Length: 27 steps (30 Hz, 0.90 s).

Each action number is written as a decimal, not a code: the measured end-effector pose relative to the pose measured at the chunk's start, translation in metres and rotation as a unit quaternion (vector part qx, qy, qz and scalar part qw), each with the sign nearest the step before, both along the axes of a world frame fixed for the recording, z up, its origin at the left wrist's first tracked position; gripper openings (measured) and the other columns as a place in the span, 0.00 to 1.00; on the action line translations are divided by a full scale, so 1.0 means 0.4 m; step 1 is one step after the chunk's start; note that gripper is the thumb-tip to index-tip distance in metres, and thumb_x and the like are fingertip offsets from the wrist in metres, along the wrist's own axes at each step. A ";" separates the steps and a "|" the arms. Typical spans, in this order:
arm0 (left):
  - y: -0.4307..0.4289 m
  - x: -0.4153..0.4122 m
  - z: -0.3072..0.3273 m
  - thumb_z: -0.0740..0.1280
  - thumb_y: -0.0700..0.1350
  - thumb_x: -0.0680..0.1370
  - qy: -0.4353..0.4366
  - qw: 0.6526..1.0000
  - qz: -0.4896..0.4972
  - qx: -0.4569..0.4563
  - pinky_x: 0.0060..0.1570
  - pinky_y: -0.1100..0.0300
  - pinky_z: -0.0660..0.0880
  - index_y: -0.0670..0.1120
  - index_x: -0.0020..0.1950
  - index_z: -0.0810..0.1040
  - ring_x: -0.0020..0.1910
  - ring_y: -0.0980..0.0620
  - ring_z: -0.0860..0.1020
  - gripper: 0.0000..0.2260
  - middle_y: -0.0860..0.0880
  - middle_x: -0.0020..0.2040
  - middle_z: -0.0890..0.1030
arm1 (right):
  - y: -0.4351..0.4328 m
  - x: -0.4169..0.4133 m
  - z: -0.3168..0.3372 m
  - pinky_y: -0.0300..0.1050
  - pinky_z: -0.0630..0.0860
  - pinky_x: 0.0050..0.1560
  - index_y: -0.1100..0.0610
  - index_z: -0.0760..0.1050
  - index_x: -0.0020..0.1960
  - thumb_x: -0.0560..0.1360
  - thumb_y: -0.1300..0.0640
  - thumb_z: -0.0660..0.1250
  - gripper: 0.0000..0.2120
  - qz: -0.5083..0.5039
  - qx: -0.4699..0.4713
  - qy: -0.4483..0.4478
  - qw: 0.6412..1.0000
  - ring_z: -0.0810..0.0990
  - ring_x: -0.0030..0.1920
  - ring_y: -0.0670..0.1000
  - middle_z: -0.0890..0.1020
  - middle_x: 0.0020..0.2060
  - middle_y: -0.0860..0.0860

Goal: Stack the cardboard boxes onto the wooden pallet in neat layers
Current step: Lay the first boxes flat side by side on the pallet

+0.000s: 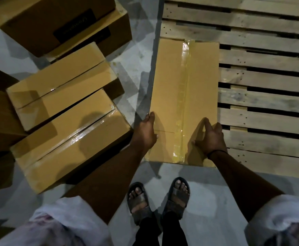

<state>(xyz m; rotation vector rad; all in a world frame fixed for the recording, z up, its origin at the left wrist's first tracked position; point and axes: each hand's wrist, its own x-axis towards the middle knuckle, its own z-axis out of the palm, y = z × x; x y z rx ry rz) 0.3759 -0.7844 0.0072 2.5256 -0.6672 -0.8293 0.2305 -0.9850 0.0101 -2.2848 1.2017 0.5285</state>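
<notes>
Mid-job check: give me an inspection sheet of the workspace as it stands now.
Surface: grey floor, scuffed.
Job's things: pallet, slats bare but for one taped box at its near-left corner; more boxes piled on the floor to the left.
Clutter: nothing seen.
Hands: left hand on the box's left edge, right hand on its near-right corner.
Cables: nothing seen.
Surroundings: dim light; sandalled feet just short of the box.
</notes>
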 end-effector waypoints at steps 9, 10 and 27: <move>-0.004 -0.002 0.014 0.78 0.44 0.73 -0.005 1.000 0.006 0.006 0.70 0.51 0.69 0.45 0.82 0.55 0.73 0.42 0.71 0.44 0.42 0.78 0.67 | -0.031 0.009 -0.002 0.61 0.68 0.71 0.45 0.48 0.81 0.72 0.55 0.78 0.50 0.026 0.030 0.027 0.999 0.62 0.74 0.66 0.51 0.77 0.59; -0.007 -0.002 0.015 0.78 0.44 0.73 -0.005 1.000 0.005 0.005 0.70 0.52 0.70 0.45 0.82 0.55 0.73 0.42 0.71 0.44 0.42 0.78 0.67 | -0.032 0.007 -0.003 0.61 0.67 0.72 0.45 0.47 0.82 0.72 0.55 0.78 0.50 0.025 0.030 0.030 0.999 0.62 0.74 0.66 0.50 0.78 0.59; -0.018 -0.014 0.041 0.75 0.44 0.77 0.017 0.999 0.002 0.035 0.74 0.50 0.66 0.46 0.83 0.53 0.76 0.41 0.66 0.42 0.43 0.81 0.60 | -0.023 0.005 0.005 0.67 0.55 0.76 0.47 0.41 0.82 0.74 0.45 0.74 0.50 0.021 0.037 0.076 0.996 0.45 0.80 0.64 0.40 0.80 0.60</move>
